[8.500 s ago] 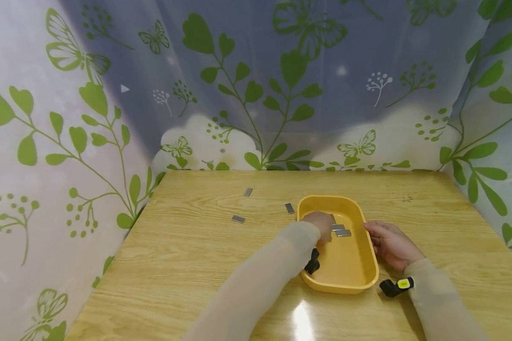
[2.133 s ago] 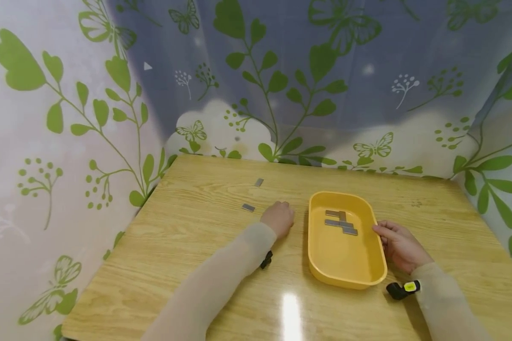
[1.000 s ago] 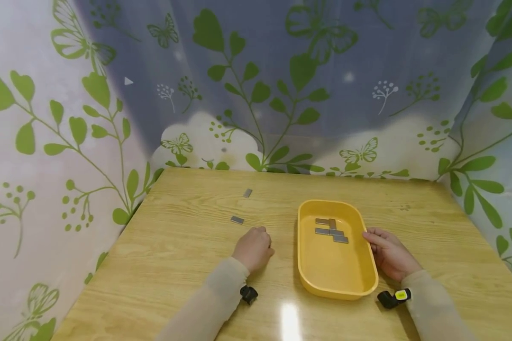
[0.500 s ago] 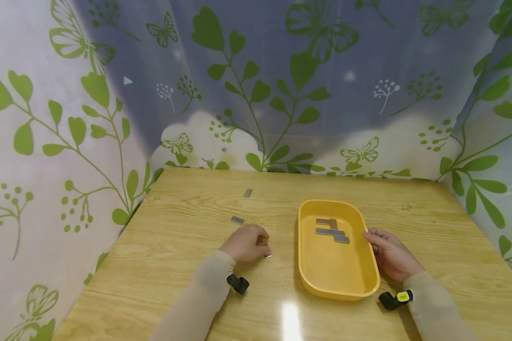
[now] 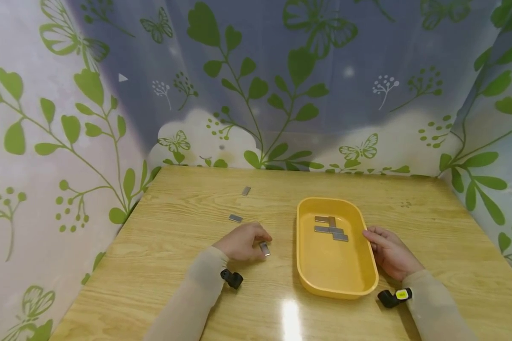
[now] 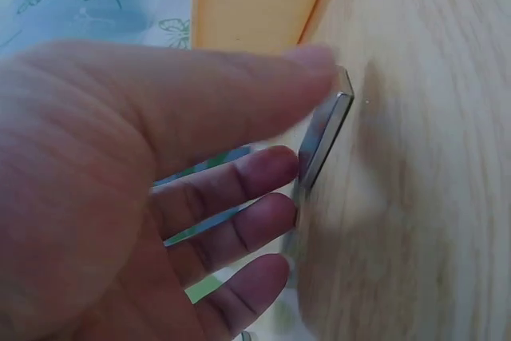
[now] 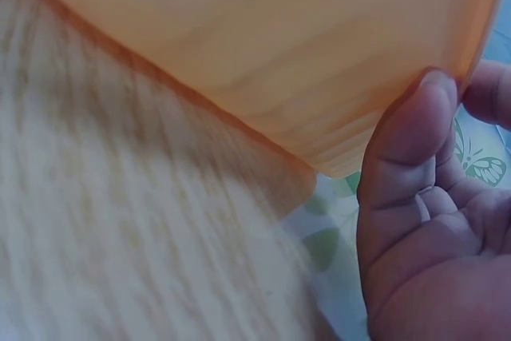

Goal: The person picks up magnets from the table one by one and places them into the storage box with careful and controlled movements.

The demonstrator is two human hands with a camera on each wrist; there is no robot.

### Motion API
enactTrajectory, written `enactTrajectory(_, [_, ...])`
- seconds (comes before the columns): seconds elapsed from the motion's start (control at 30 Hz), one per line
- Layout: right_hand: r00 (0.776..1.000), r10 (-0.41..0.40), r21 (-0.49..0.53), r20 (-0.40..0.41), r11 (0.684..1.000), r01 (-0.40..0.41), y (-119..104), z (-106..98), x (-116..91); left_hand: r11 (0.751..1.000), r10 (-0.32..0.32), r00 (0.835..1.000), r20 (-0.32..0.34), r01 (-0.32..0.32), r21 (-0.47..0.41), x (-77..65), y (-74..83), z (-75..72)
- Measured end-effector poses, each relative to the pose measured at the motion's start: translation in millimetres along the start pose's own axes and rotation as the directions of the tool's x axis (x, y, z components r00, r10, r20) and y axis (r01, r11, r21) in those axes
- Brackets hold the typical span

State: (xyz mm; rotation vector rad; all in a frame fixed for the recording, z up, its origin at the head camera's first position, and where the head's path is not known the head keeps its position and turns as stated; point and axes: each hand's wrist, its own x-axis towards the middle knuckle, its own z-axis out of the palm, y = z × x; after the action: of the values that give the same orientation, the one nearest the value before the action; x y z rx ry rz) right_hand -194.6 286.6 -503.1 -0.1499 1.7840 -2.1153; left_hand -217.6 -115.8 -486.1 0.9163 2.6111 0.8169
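In the head view my left hand (image 5: 242, 242) is left of the yellow plastic tray (image 5: 337, 270), pinching a small flat silver metal block (image 5: 265, 249). The left wrist view shows this block (image 6: 326, 135) slanting close over the tabletop, thumb at its upper end and fingertips along its lower part. My right hand (image 5: 390, 252) holds the tray's right side, the thumb against the wall by the rim, as the right wrist view also shows. On the tray floor several similar blocks (image 5: 336, 231) lie flat together in a staggered group.
Two more silver blocks lie on the wooden table (image 5: 175, 284): one (image 5: 235, 218) just beyond my left hand, another (image 5: 246, 191) farther back. A patterned curtain (image 5: 256, 94) borders the table at the back and sides. Each wrist carries a small black camera (image 5: 232, 278).
Earlier my left hand was inside the tray, and a block lay beside it on the table. That block is gone from there; my left hand has moved left and turned, showing a pinched block.
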Motion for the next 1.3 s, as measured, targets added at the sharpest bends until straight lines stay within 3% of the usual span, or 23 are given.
enactTrajectory(0.13, [1.000,0.005,-0.006,-0.004,1.000,-0.005,0,0,0,0.997,0.031,0.999,0.026,-0.033,0.076,0.2,-1.2,1.8])
enactTrajectory(0.3, [1.000,-0.005,0.009,0.003,1.000,0.005,1,1,0,0.994,0.026,0.999,0.028,-0.028,0.102,-0.8,1.5,1.3])
enactTrajectory(0.53, [0.999,-0.015,0.051,0.045,0.999,0.013,4,2,-3,0.993,-0.033,0.999,0.034,0.029,0.110,-1.9,1.1,2.1])
enactTrajectory(0.8, [1.000,0.017,0.012,0.001,1.000,-0.017,0,1,-1,0.990,-0.070,0.998,0.008,0.068,0.122,-1.0,2.4,2.4])
enactTrajectory(1.07, [1.000,-0.004,0.010,0.006,1.000,0.004,-1,3,1,0.982,-0.119,0.993,-0.001,0.118,0.148,-1.0,5.7,4.0])
enactTrajectory(1.3, [1.000,0.004,0.013,-0.005,1.000,-0.004,0,2,0,0.987,-0.084,0.996,0.022,0.080,0.139,1.2,12.0,5.2])
